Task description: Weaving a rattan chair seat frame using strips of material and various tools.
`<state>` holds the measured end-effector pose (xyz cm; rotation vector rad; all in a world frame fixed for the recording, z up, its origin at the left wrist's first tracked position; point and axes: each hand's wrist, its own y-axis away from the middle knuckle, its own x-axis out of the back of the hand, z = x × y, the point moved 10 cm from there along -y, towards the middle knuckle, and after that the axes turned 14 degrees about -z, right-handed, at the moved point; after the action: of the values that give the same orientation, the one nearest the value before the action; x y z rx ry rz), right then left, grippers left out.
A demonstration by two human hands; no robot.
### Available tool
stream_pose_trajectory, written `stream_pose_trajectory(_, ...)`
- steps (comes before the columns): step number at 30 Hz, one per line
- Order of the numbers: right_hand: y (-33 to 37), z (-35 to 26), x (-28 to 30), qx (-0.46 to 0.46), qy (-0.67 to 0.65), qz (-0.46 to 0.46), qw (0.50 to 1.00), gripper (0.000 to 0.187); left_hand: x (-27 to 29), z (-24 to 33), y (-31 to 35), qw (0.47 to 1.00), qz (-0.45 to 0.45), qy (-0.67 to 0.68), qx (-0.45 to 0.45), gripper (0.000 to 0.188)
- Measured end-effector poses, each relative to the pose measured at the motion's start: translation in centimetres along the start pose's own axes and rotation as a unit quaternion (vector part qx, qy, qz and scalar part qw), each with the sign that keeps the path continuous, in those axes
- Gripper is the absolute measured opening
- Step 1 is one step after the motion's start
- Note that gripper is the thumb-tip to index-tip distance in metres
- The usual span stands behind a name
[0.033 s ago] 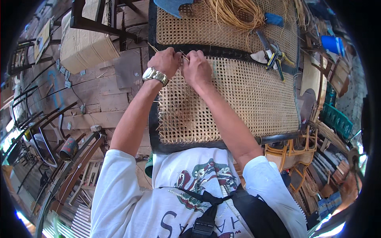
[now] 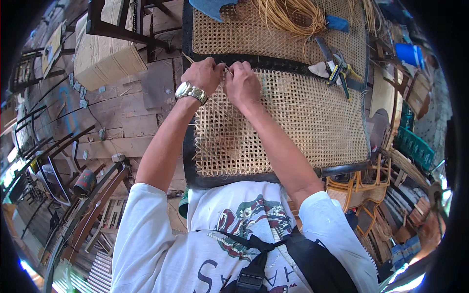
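Note:
A woven cane panel [image 2: 303,122] lies in front of me, set in a dark frame [image 2: 191,168]. At its far left edge, by the frame's dark cross bar [image 2: 273,63], both hands work close together. My left hand [image 2: 202,76], with a metal watch at the wrist, is closed in a pinch. Beside it my right hand [image 2: 242,84] is pinched too. A thin cane strand [image 2: 228,70] shows between the fingertips of both; its ends are hidden by the fingers. Thin cane ends [image 2: 187,58] stick out to the left of the left hand.
Beyond the bar is a second cane panel [image 2: 229,36], bearing a coil of cane strands [image 2: 293,19] and blue cloth [image 2: 215,7]. Pliers [image 2: 344,73] lie right of my hands. A cardboard box [image 2: 107,53] stands left; a blue bucket [image 2: 409,55] is far right.

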<state>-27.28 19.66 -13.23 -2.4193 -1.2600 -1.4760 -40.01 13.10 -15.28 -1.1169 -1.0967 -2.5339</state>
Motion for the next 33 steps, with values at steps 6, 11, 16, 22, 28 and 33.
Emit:
stream_pose_trajectory(6, 0.2, 0.4, 0.4, 0.019, -0.001, 0.011, 1.0, 0.017, 2.2, 0.4, -0.1, 0.998, 0.055, -0.016, 0.004, 0.039)
stream_pose_trajectory(11, 3.3, 0.7, 1.9, 0.094, -0.057, -0.019, 0.994, 0.021, 11.4, -13.5, -0.7, 0.919, 0.314, 0.203, 0.126, 0.047)
stream_pose_trajectory(16, 10.3, 6.5, 7.2, 0.096, -0.139, 0.022, 0.985, 0.019, 7.7, -2.5, -0.7, 0.969, 0.213, 0.062, -0.11, 0.048)
stream_pose_trajectory(22, 26.1, 18.7, 18.1, -0.084, 0.048, 0.256, 0.962, 0.016, 3.9, -1.9, 0.2, 0.956, 0.228, -0.054, -0.177, 0.039)
stream_pose_trajectory(28, 43.0, 28.8, 21.0, -0.295, 0.021, 0.373, 0.879, 0.019, 3.5, 0.6, 0.2, 0.963, 0.2, -0.063, -0.167, 0.039)
stream_pose_trajectory(33, 32.6, 24.5, 21.0, -0.18, 0.035, 0.34, 0.922, 0.03, 3.2, 0.1, -0.5, 0.973, 0.18, -0.063, -0.129, 0.044)
